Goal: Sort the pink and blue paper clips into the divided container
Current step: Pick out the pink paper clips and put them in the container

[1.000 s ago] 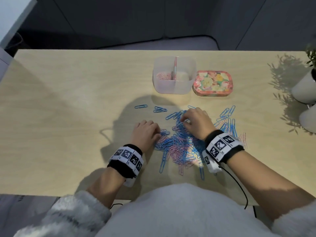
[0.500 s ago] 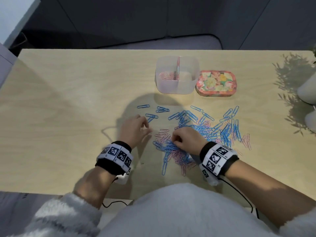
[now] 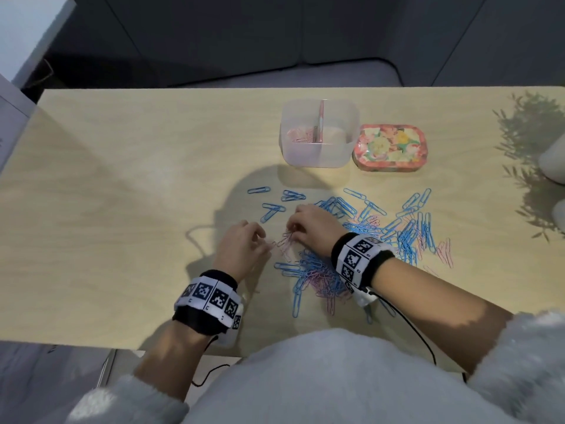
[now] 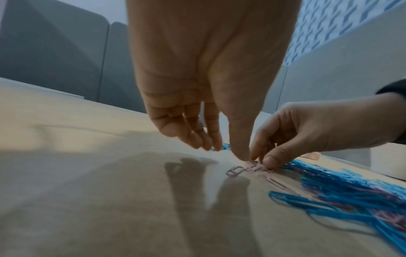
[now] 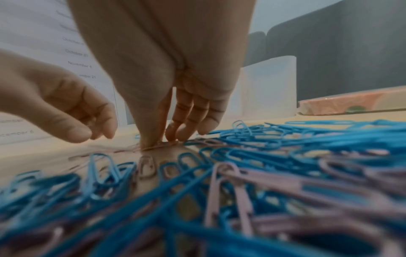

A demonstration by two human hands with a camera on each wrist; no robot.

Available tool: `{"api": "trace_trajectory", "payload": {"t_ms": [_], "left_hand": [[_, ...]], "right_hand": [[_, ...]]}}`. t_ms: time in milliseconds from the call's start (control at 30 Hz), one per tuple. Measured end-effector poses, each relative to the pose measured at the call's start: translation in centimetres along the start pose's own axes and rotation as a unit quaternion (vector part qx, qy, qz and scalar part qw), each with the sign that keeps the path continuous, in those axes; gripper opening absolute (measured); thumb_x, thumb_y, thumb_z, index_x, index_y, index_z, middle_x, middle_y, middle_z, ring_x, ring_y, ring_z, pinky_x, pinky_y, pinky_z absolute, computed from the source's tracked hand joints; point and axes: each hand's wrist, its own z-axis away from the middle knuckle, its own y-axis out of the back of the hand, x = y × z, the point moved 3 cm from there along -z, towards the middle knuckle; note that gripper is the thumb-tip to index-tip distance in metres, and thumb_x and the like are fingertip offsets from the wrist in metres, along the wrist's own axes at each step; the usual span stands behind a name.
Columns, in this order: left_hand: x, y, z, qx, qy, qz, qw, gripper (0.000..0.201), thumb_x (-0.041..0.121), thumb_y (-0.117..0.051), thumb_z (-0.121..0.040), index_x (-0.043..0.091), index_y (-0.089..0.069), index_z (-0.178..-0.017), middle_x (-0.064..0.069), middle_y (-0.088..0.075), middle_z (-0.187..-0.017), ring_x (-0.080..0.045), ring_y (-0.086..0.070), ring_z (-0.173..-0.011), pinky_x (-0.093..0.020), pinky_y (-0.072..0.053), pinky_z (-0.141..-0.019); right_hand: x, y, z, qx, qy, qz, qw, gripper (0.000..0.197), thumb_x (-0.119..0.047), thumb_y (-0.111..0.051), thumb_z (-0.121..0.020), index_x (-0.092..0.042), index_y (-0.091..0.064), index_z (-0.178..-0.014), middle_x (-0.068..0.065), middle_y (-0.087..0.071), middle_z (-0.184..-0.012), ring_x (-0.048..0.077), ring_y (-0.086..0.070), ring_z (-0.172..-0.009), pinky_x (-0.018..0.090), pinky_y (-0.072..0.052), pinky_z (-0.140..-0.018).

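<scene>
Blue and pink paper clips (image 3: 324, 270) lie mixed in a pile on the table, and more blue ones (image 3: 409, 234) are spread to the right. The clear divided container (image 3: 319, 154) stands at the back, with pink clips (image 3: 301, 136) in its left compartment. My right hand (image 3: 292, 233) pinches a small bunch of pink clips (image 4: 257, 167) against the table at the pile's left edge, thumb and forefinger pressed down (image 5: 151, 144). My left hand (image 3: 265, 243) hovers just beside it with relaxed fingers (image 4: 208, 144), holding nothing.
A flowered tin (image 3: 389, 148) sits right of the container. A few single blue clips (image 3: 272, 209) lie ahead of my hands. White pots (image 3: 553, 160) stand at the right edge. Cables hang off the table's near edge.
My right hand has left the middle of the pile and moved forward-left onto a bunch of pink clips. My left hand has drawn in close beside it.
</scene>
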Motion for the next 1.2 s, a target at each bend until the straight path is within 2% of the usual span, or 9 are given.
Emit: {"api": "trace_trajectory", "payload": {"t_ms": [133, 300, 400, 533, 700, 800, 967, 1100, 1200], "left_hand": [[0.4, -0.8, 0.0, 0.001, 0.044, 0.021, 0.999, 0.038, 0.035, -0.076, -0.07, 0.011, -0.06, -0.094, -0.001, -0.051, -0.086, -0.017, -0.052, -0.079, -0.03, -0.043, -0.076], [1.7, -1.7, -0.5, 0.006, 0.016, 0.019, 1.0, 0.018, 0.016, -0.067, -0.079, 0.009, -0.064, -0.095, -0.008, -0.064, -0.093, -0.025, -0.06, -0.088, -0.032, -0.044, -0.079], [1.9, -1.8, -0.7, 0.006, 0.006, 0.024, 1.0, 0.021, 0.015, -0.064, -0.081, 0.009, -0.064, -0.101, -0.007, -0.068, -0.097, -0.024, -0.063, -0.09, -0.033, -0.047, -0.081], [2.3, -1.9, -0.4, -0.013, 0.017, 0.034, 0.999, 0.046, 0.024, -0.076, -0.067, 0.01, -0.059, -0.107, -0.004, -0.061, -0.097, -0.022, -0.06, -0.085, -0.034, -0.048, -0.078], [2.8, -1.6, -1.3, -0.028, 0.006, 0.06, 0.998, 0.033, 0.005, -0.072, -0.068, 0.007, -0.063, -0.099, -0.009, -0.067, -0.095, -0.023, -0.064, -0.085, -0.036, -0.051, -0.081], [2.7, -1.2, -2.1, -0.046, 0.0, 0.094, 0.995, 0.032, -0.003, -0.069, -0.068, 0.006, -0.065, -0.099, -0.011, -0.07, -0.093, -0.025, -0.065, -0.085, -0.035, -0.053, -0.082], [2.4, -0.8, -2.6, -0.05, -0.019, 0.106, 0.993, 0.031, -0.004, -0.068, -0.071, 0.007, -0.066, -0.099, -0.011, -0.07, -0.094, -0.022, -0.064, -0.085, -0.035, -0.053, -0.084], [3.0, -0.8, -2.7, -0.051, -0.047, 0.056, 0.996, 0.028, 0.002, -0.065, -0.078, 0.008, -0.065, -0.105, -0.01, -0.068, -0.101, -0.022, -0.063, -0.092, -0.032, -0.051, -0.087], [3.5, -0.9, -2.7, -0.073, -0.073, 0.011, 0.995, 0.03, 0.013, -0.067, -0.079, 0.01, -0.063, -0.108, -0.007, -0.064, -0.104, -0.021, -0.06, -0.095, -0.027, -0.046, -0.084]], "right_hand": [[0.1, -0.2, -0.1, 0.004, -0.003, -0.012, 1.0, 0.026, -0.025, -0.055, -0.091, -0.012, -0.066, -0.109, 0.009, -0.057, -0.108, 0.025, -0.049, -0.11, 0.037, -0.041, -0.091], [0.4, -0.7, 0.6, -0.007, 0.013, -0.005, 1.0, 0.035, -0.026, -0.061, -0.086, -0.011, -0.061, -0.118, 0.009, -0.054, -0.111, 0.025, -0.046, -0.11, 0.036, -0.039, -0.093], [0.3, -0.7, 0.5, 0.005, -0.003, 0.002, 1.0, 0.027, -0.024, -0.058, -0.089, -0.011, -0.064, -0.111, 0.009, -0.057, -0.109, 0.025, -0.047, -0.111, 0.038, -0.041, -0.091], [0.2, -0.9, 0.6, 0.016, -0.028, -0.012, 0.999, 0.021, -0.02, -0.056, -0.089, -0.009, -0.065, -0.104, 0.01, -0.058, -0.108, 0.026, -0.049, -0.11, 0.039, -0.042, -0.09], [0.6, -1.3, 0.6, 0.045, -0.073, -0.045, 0.995, 0.011, -0.014, -0.057, -0.087, -0.007, -0.061, -0.094, 0.012, -0.057, -0.106, 0.029, -0.05, -0.107, 0.04, -0.045, -0.087], [1.4, -0.9, 0.5, 0.056, -0.1, -0.074, 0.991, 0.009, -0.013, -0.058, -0.086, -0.006, -0.062, -0.09, 0.013, -0.063, -0.101, 0.029, -0.056, -0.1, 0.035, -0.043, -0.08], [2.3, 3.6, 0.2, 0.123, -0.112, -0.191, 0.967, 0.009, -0.009, -0.06, -0.085, -0.001, -0.063, -0.086, 0.012, -0.069, -0.096, 0.022, -0.06, -0.088, 0.038, -0.048, -0.085], [2.4, 10.0, -2.3, 0.207, -0.113, -0.223, 0.946, 0.007, -0.008, -0.059, -0.084, -0.006, -0.06, -0.078, 0.008, -0.06, -0.08, 0.019, -0.053, -0.077, 0.028, -0.041, -0.071], [2.5, 13.6, -5.0, 0.27, -0.127, -0.205, 0.932, 0.011, -0.008, -0.06, -0.084, -0.013, -0.056, -0.075, 0.002, -0.057, -0.08, 0.014, -0.052, -0.07, 0.023, -0.041, -0.065]]}}
